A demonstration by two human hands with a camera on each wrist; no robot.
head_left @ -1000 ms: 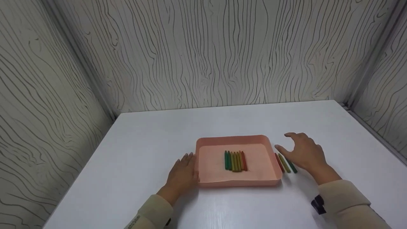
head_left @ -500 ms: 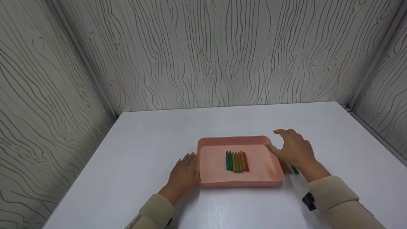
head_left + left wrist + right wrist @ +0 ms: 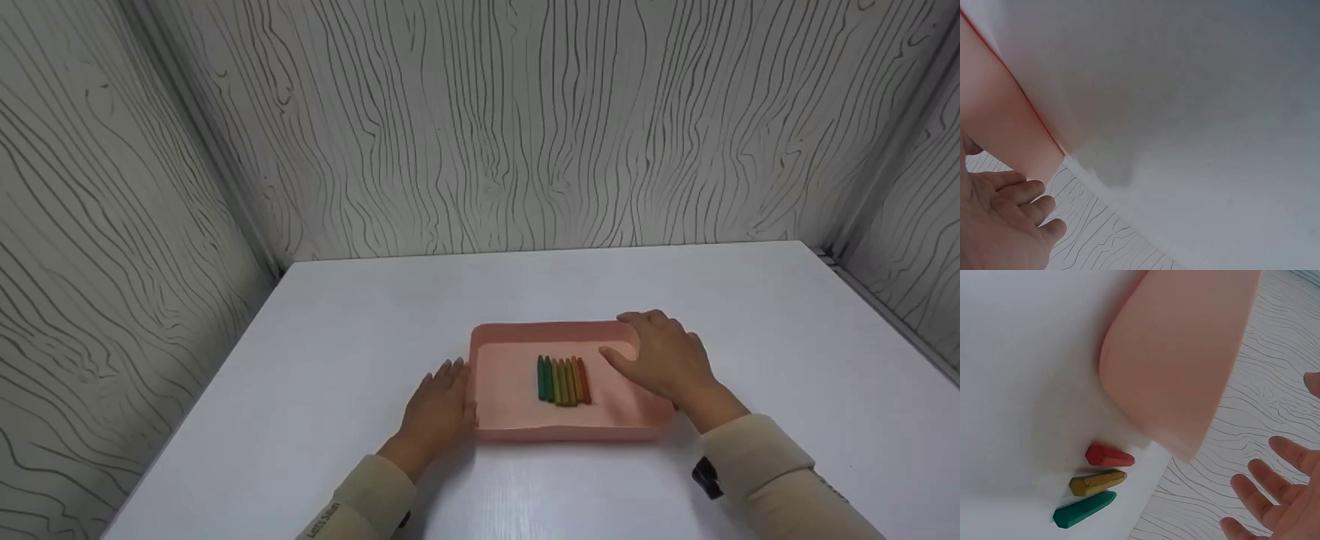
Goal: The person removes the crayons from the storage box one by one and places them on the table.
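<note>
A shallow pink tray point(image 3: 510, 433) lies on the white table, with a row of several green, yellow, orange and red crayons point(image 3: 564, 381) on its floor. My left hand point(image 3: 437, 409) rests along the tray's left wall, fingers straight. Over the tray's right side hovers my right hand point(image 3: 667, 360), thumb and fingers spread and nothing between them. Beside the tray's right wall, the right wrist view shows a red crayon point(image 3: 1109, 455), a yellow crayon point(image 3: 1098, 483) and a green crayon point(image 3: 1084, 509) on the table. In the head view my right hand hides these three.
The white table point(image 3: 375, 315) extends around the tray on all sides. Pale wood-grain panels point(image 3: 480, 127) stand behind it and at both sides.
My right hand has moved left, from above the three loose crayons to above the tray's right side. The left hand stays at the tray's left wall.
</note>
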